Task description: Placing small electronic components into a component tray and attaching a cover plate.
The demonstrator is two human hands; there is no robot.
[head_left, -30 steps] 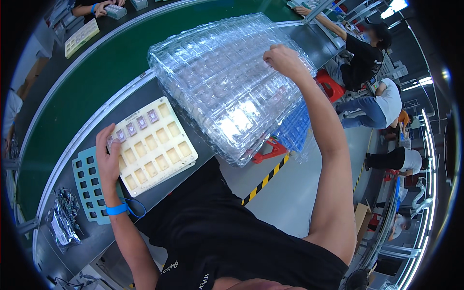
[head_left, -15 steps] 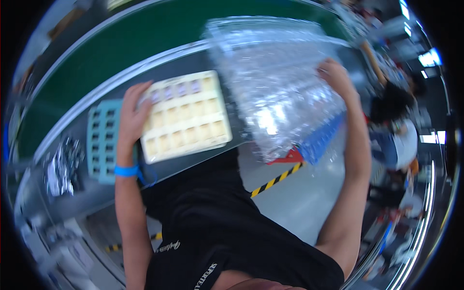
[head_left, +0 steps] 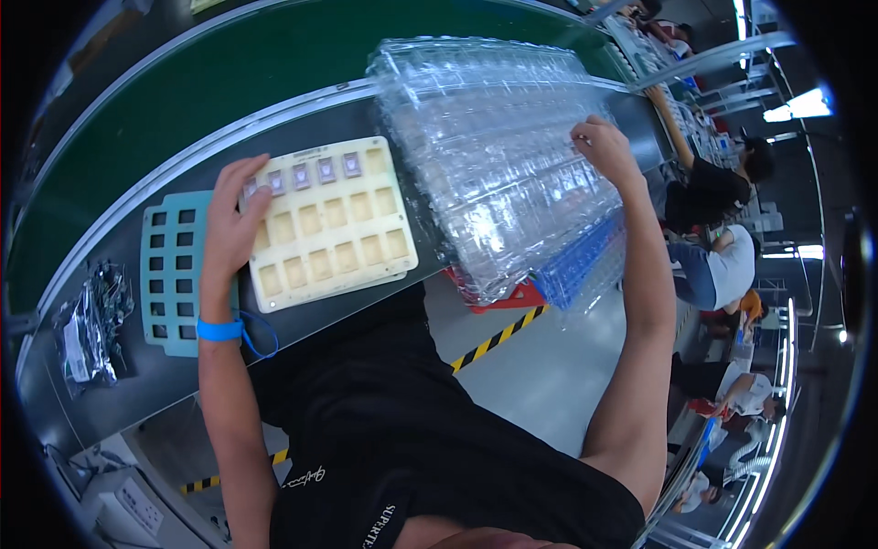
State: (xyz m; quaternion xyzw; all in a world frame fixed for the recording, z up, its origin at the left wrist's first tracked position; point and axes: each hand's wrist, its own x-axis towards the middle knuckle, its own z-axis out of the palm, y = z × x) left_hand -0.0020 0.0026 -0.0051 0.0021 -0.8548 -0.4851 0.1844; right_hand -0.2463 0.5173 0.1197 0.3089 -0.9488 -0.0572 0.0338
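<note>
Dark worktop: L hand on edge of cream tray, thumb & fingers apart; R hand at clear plastic trays, fingers curled, can't tell if gripping.

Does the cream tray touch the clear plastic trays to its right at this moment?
Apart: the head view shows a strip of dark table between the right edge of the cream tray and the clear plastic trays.
</note>
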